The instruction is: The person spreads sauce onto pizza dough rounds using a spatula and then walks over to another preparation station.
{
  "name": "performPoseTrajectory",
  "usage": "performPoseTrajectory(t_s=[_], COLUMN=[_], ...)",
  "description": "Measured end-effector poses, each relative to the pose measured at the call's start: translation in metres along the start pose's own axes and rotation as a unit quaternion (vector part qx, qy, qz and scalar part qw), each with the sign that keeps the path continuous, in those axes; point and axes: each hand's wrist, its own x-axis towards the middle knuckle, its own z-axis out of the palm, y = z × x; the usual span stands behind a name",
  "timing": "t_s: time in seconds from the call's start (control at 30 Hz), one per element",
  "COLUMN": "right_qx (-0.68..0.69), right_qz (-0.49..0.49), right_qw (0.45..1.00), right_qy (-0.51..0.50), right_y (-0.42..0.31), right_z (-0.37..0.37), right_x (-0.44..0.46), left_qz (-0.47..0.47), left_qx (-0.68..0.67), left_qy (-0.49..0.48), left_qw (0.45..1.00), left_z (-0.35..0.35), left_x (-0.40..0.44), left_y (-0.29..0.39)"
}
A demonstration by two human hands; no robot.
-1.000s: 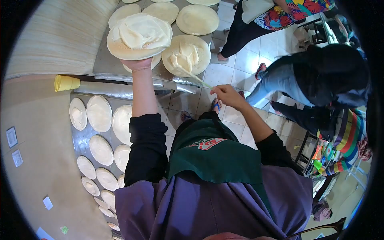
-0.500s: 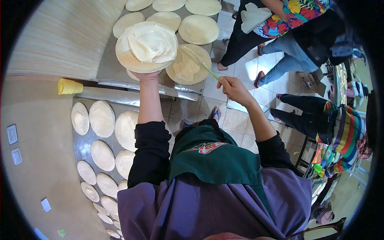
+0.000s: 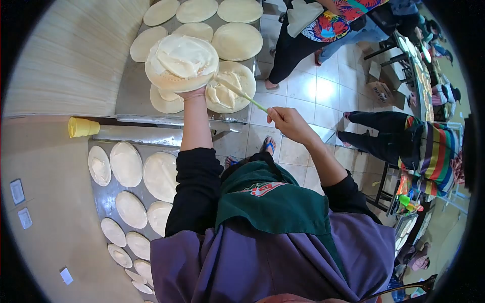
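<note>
My left hand (image 3: pixel 193 93) holds up from below a pale round bowl (image 3: pixel 177 83) heaped with thick white cream (image 3: pixel 184 55). Most of that hand's fingers are hidden under it. My right hand (image 3: pixel 292 122) is closed around the green handle of a spatula (image 3: pixel 247 97). The cream-coated blade lies at the left part of a flat dough round (image 3: pixel 245 76), close to the bowl's rim. Uneven swirls of cream cover the middle of this round. Partly behind my left wrist lies another dough round (image 3: pixel 164 105) with cream on it.
More dough rounds (image 3: pixel 237 41) lie on the metal table (image 3: pixel 126 96). Several rounds (image 3: pixel 126 164) rest on a lower surface at left. A yellow cup-shaped object (image 3: pixel 83 127) sits at the end of a metal bar. Other people (image 3: pixel 384 134) stand on the tiled floor at right.
The spatula blade has moved down and left across the dough round, near the bowl. The cream there is more swirled. My view has shifted slightly, and people at right have moved.
</note>
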Motion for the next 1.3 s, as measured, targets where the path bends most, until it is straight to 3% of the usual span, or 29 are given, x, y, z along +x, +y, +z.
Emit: performPoseTrajectory(t_s=[0.23,0.3,0.33,0.37,0.4,0.47,0.6,0.7,0.8,0.9,1.0,1.07,1.3], right_qx=[-0.046,0.056,0.056,0.16,0.261,0.303,0.386,0.326,0.259,0.19,0.153,0.148,0.093], right_qz=[-0.035,0.027,0.026,0.096,0.166,0.177,0.174,0.16,0.117,0.085,0.064,0.061,0.048], right_qw=[0.998,0.998,0.998,0.981,0.946,0.931,0.898,0.926,0.956,0.978,0.986,0.987,0.994], right_qy=[0.027,-0.014,-0.02,-0.061,-0.101,-0.105,-0.12,-0.103,-0.075,-0.03,-0.01,0.006,0.043], right_y=[0.026,0.032,0.032,0.033,0.032,0.028,0.026,0.013,0.005,-0.003,-0.003,-0.004,-0.001], right_z=[-0.001,0.006,0.008,0.011,0.014,0.02,0.031,0.034,0.032,0.029,0.022,0.019,0.006], right_x=[-0.001,0.005,0.007,0.01,0.013,0.019,0.027,0.027,0.025,0.02,0.016,0.014,0.006], left_qz=[0.094,0.103,0.063,0.024,0.031,0.158,0.171,0.14,0.131,0.066,0.044,0.085,0.025], left_qx=[0.042,0.016,-0.087,-0.188,-0.186,0.045,0.006,-0.038,-0.002,0.018,0.003,0.076,-0.001], left_qy=[-0.01,-0.011,-0.061,-0.112,-0.111,-0.009,-0.022,-0.063,-0.053,-0.02,-0.025,-0.032,-0.044], left_qw=[0.995,0.994,0.992,0.976,0.976,0.986,0.985,0.987,0.99,0.997,0.999,0.993,0.999], left_z=[0.012,0.011,0.009,0.008,0.015,0.038,0.042,0.028,0.025,0.03,0.017,0.017,0.005], left_x=[0.01,0.011,0.01,0.01,0.006,-0.004,-0.019,-0.02,-0.022,-0.022,-0.014,-0.012,0.006], left_y=[0.01,0.03,0.042,0.052,0.059,0.072,0.1,0.106,0.093,0.076,0.054,0.04,0.005])
